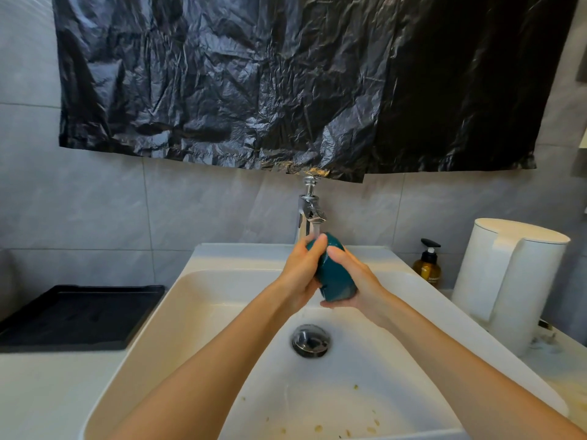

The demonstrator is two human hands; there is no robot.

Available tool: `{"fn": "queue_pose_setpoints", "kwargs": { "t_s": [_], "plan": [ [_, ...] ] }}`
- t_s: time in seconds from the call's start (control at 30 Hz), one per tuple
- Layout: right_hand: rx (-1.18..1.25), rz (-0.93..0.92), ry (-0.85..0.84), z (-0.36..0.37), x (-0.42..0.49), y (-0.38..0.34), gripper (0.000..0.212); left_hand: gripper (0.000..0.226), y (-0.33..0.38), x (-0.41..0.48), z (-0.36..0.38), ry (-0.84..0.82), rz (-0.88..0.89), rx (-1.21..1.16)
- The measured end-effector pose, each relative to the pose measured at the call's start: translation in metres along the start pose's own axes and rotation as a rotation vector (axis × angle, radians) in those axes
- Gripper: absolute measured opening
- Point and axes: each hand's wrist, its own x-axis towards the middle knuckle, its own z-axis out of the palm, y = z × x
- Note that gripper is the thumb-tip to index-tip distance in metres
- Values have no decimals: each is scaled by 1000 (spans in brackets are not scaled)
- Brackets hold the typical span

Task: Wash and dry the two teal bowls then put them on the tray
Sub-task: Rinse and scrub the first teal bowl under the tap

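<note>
Both hands, the left hand (300,274) and the right hand (355,282), grip one teal bowl (335,274) under the chrome faucet (309,214), above the white sink (197,300), while the black tray (73,315) lies on the left.

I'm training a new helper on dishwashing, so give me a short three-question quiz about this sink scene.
1. True or false: the flat black rectangular tray already holds a bowl.
2. Which hands grip the glossy teal ceramic bowl under the chrome tap? A) left only B) right only C) both
3. Fill in: the amber pump-top soap bottle stands between the white sink basin and the tall white ____ container.

Key: 1 false, the tray is bare. 2 C, left hand and right hand both clasp it. 3 cylindrical.
</note>
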Motion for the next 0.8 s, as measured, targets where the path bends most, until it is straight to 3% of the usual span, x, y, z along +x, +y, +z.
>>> {"fn": "queue_pose_setpoints", "kwargs": {
  "t_s": [0.17, 0.3, 0.33, 0.57, 0.8],
  "plan": [
    [-109, -40, -105, -8, -2, 1, 40, 30, 12, -3, -1, 33, -145, -72],
    [-75, -50, -92, -8, 6, 3, 81, 29, 11, -7, -5, -21, -94, -122],
    [-47, -41, -85, -5, 7, 5, 82, 28, 12, -7, -5, -23, -57, -135],
    [427, 174, -13, 16, 6, 3, 46, 16, -7, -17, 4, -10, 228, 279],
    [284, 79, 150, 7, 11, 8, 45, 28, 4, -11, 9, 39, 104, 15]
  ]
}}
